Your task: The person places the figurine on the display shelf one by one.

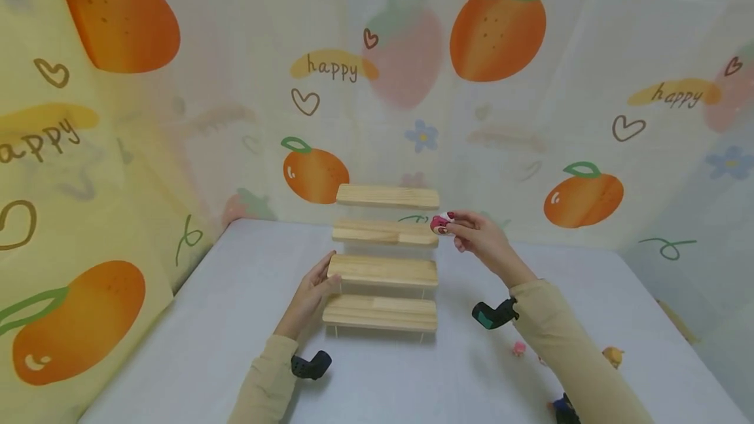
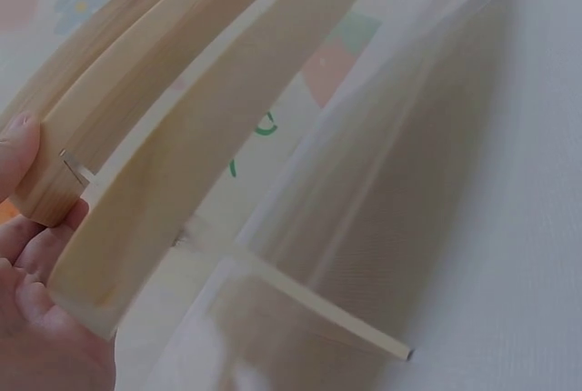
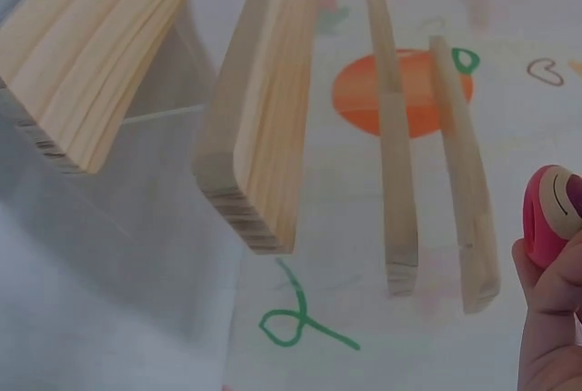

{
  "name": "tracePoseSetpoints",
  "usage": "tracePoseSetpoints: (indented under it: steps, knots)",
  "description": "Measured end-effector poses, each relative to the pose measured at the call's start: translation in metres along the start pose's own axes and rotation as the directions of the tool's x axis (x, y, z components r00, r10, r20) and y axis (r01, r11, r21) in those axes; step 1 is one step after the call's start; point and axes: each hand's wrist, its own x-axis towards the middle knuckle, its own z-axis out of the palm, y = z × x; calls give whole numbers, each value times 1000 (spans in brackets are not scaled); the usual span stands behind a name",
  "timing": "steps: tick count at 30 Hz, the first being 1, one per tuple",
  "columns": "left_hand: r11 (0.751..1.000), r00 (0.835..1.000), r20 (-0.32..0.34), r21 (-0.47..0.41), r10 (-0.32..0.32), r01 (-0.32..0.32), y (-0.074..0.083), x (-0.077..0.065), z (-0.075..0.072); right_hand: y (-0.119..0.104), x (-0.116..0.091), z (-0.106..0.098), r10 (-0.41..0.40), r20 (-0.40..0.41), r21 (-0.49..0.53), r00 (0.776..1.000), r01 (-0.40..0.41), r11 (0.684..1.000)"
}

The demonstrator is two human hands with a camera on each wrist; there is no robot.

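A four-step wooden display stand (image 1: 381, 270) on thin clear supports is in the middle of the head view. My left hand (image 1: 307, 293) grips the left end of its second step from the bottom; the left wrist view shows the thumb (image 2: 16, 150) on one face of the board and fingers under it. To the right of the upper steps, my right hand (image 1: 485, 244) pinches a small pink-and-white toy figure (image 1: 439, 224) between thumb and fingers. Close up in the right wrist view, the toy figure (image 3: 546, 214) has a rounded pink edge and a cream face with a dark curved line.
On the white table (image 1: 206, 319), a small pink toy (image 1: 518, 348), an orange-yellow toy (image 1: 612, 356) and a dark blue item (image 1: 565, 407) lie around the right forearm. A fruit-print cloth (image 1: 235, 51) hangs behind and at both sides.
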Motion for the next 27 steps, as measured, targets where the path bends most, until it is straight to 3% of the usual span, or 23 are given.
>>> tracePoseSetpoints:
  steps: [7,15,27]
  knots:
    - [999,1000,5,-24,24,-24,3,0,2,-6,9,12,-36,40,22,999,35,999]
    - [1000,1000,-6,-1,3,-3,1,-3,1,-8,21,31,-29,38,36,999,28,999]
    - [1000,1000,14,12,27,-27,1,-4,3,-18,41,58,-60,43,59,997,57,997]
